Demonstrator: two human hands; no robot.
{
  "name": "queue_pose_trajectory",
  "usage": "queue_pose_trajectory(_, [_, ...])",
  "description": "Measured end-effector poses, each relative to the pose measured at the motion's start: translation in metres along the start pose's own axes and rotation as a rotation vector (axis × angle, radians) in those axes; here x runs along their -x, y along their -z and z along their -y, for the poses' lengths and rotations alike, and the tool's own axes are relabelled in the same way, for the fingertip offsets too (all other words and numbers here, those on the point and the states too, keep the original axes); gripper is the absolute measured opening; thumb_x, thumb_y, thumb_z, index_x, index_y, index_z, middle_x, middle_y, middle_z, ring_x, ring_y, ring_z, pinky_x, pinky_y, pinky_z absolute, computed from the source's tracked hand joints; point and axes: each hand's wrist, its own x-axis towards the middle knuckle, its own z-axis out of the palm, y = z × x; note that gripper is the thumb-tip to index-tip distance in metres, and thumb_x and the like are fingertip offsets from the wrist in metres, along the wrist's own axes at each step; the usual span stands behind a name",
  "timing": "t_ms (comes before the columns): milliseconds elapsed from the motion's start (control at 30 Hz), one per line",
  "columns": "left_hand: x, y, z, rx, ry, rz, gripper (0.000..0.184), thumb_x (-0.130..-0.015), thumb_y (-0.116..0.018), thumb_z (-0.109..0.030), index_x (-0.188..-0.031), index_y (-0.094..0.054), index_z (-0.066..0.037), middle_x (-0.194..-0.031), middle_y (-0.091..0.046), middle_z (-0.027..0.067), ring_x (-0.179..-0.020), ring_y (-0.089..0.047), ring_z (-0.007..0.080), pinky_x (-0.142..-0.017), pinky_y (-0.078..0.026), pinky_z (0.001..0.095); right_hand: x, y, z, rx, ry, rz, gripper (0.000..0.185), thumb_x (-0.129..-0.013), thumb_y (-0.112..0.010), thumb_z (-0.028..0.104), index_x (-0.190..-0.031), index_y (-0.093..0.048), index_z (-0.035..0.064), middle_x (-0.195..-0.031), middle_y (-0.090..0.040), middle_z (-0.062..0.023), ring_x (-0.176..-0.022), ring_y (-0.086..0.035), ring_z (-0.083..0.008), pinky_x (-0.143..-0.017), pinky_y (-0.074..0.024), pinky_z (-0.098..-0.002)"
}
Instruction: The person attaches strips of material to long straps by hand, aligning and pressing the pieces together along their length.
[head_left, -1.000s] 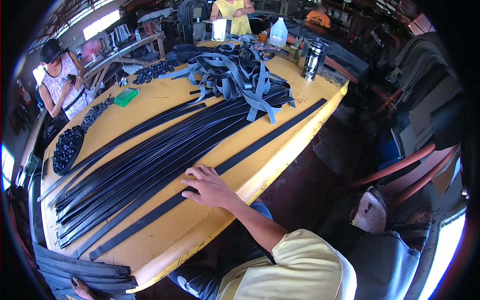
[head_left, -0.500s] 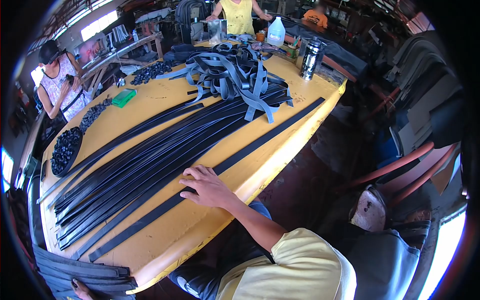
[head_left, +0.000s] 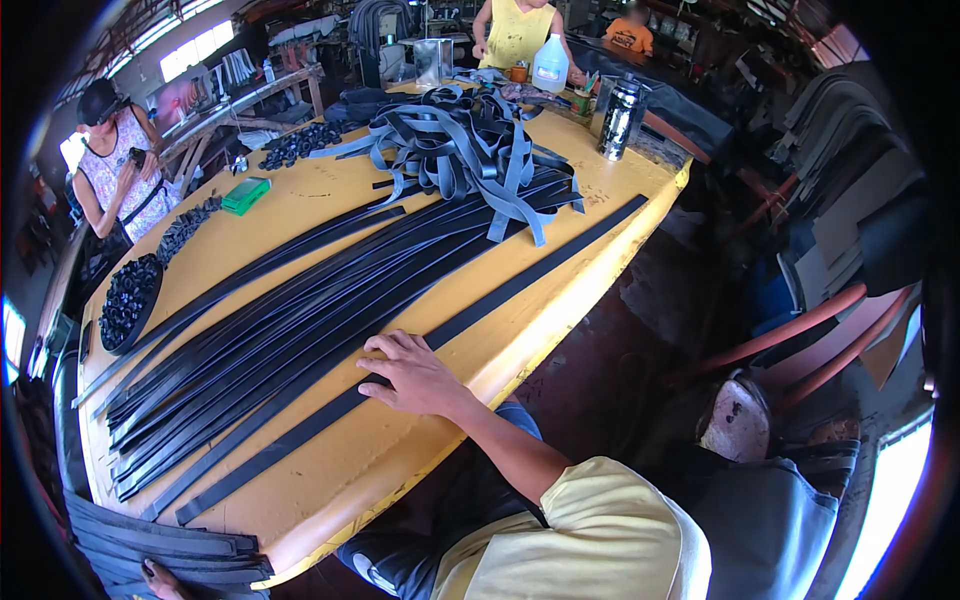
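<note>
My right hand [head_left: 415,378] rests palm down on a long dark strip [head_left: 530,272] near the yellow table's front edge. Its fingers are apart and slightly bent, with the thumb on the strip. At the lower left, my left hand [head_left: 160,579] is partly visible, gripping a bundle of wide dark strips [head_left: 170,545] at the table's end; most of its fingers are hidden. Many long black strips [head_left: 300,320] lie side by side beyond my right hand. A tangled heap of grey-blue strips [head_left: 455,140] covers their far ends.
On the yellow table [head_left: 310,500] are a bowl of small black pieces [head_left: 130,300], a green box [head_left: 246,196], a dark bottle [head_left: 620,118] and a clear jug [head_left: 551,65]. One person [head_left: 125,170] stands left; a person in yellow [head_left: 518,35] and another in orange [head_left: 630,36] are behind.
The person in yellow at the far side has shifted to the right and moved their arms. My hands and the strips have stayed in place; the view has shifted very slightly.
</note>
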Motion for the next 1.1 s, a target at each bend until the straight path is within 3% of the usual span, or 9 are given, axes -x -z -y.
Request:
queue_pose_trajectory(733, [0.008,0.003,-0.006,0.049,-0.052,0.016,0.054,-0.093,-0.068,-0.049,-0.112,-0.076,0.001,-0.102,-0.077,0.0207,-0.091,-0.074,0.0349,-0.081,-0.058,0.0452,0.0,0.0,0.001,0.005,0.005,-0.019,0.043,-0.094,-0.071,0.042,-0.123,-0.073,0.0091,-0.132,-0.058,-0.0077,-0.129,-0.05,-0.0294,-0.113,-0.038,-0.0468])
queue_pose_trajectory(1100, [-0.005,0.002,-0.001,-0.008,-0.001,0.026,0.055,-0.095,-0.065,-0.051,-0.117,-0.073,-0.001,-0.109,-0.074,0.0202,-0.097,-0.071,0.0357,-0.086,-0.055,0.0453,0.0,0.001,0.002,-0.015,0.002,-0.017,0.044,-0.093,-0.071,0.04,-0.122,-0.074,0.007,-0.132,-0.058,-0.0096,-0.129,-0.049,-0.0301,-0.114,-0.0372,-0.0465])
